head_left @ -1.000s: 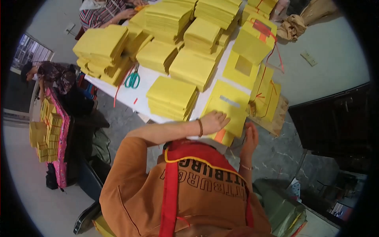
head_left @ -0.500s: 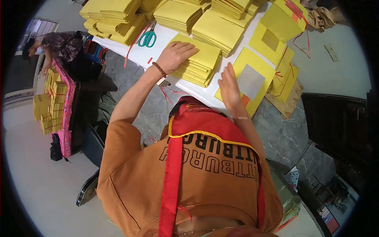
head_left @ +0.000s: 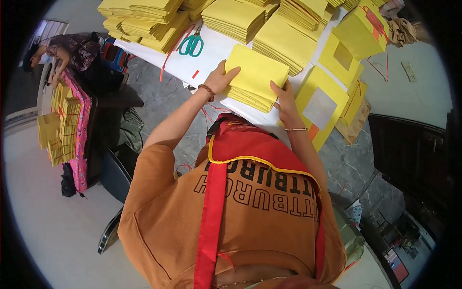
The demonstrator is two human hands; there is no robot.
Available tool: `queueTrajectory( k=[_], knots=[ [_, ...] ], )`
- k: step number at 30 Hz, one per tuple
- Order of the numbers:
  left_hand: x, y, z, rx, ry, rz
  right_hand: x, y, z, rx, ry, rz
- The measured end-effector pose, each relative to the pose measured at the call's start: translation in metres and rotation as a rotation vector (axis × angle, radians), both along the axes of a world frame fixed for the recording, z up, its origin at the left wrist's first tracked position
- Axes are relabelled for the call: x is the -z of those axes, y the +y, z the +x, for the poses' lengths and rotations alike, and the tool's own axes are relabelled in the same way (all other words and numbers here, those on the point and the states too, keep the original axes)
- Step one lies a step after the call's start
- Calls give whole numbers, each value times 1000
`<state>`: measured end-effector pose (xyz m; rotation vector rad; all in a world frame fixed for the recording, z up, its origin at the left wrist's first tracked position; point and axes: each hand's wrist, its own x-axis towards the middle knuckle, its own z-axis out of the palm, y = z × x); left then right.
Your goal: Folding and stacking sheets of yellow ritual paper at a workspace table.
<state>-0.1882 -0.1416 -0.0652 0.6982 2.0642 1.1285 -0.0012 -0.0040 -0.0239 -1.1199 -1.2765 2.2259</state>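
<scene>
A stack of yellow folded paper sheets [head_left: 257, 72] lies at the front edge of the white-covered table [head_left: 211, 51]. My left hand [head_left: 221, 79] holds its left side, thumb on the top face. At the right side my right hand [head_left: 287, 102] grips the stack's near corner with the thumb on top and the other fingers partly hidden. The lower layers fan out slightly toward me. Teal-handled scissors [head_left: 191, 45] rest to the left of the stack, beyond my left hand.
More yellow stacks [head_left: 233, 21] crowd the table's far side. On the right lies a flat yellow sheet [head_left: 320, 103] with a grey patch, near yellow pieces with red strings [head_left: 374, 21]. At far left, another person [head_left: 72, 55] leans over a table with yellow bundles [head_left: 70, 118].
My left hand has slid from the top of the stack to its left side. My right hand, earlier apart from it, has closed on the right side.
</scene>
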Motion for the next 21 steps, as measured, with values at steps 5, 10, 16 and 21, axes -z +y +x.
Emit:
queueTrajectory(
  k=[5,10,16,21],
  knots=[
    [1,14,-14,-20,-219,-46,14,5,4,-14,10,-14],
    [-43,24,-18,133,-663,-15,9,5,8,55,85,-71],
    [-62,22,-10,173,-898,67,7,1,10,52,52,-21],
    [-38,22,-7,135,-816,263,6,1,12,68,86,-25]
  ],
)
